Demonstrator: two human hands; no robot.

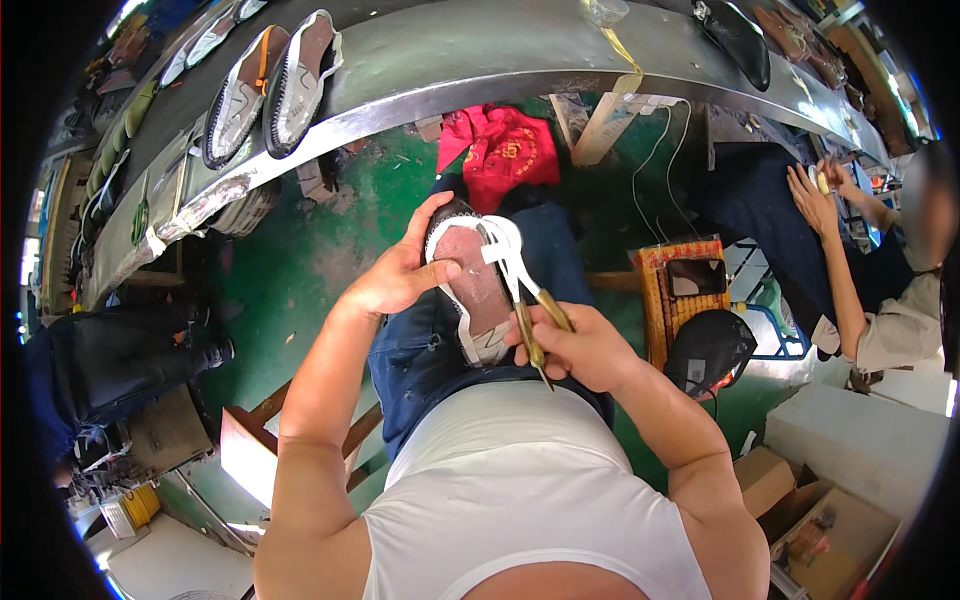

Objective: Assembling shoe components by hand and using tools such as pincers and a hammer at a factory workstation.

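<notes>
My left hand point(405, 272) grips a partly made shoe point(475, 285) over my lap, with the thumb inside its edge. The shoe has a brown inner surface, a white rim with stitching along it and a dark end. My right hand point(580, 348) is closed round the handles of pliers point(512, 255) with a white, curved head and yellowish handles. The head lies over the shoe's right side. A thin dark point sticks out below my right fingers; I cannot tell whether it belongs to a second tool.
A metal bench point(440, 65) runs across the far side, with grey shoes point(300, 85) and a black shoe point(735, 45) on it. Red cloth point(505, 150) lies beyond my knees. A phone point(697, 278) rests on a woven seat point(655, 275) at right. A co-worker's hand point(812, 200) shows farther right.
</notes>
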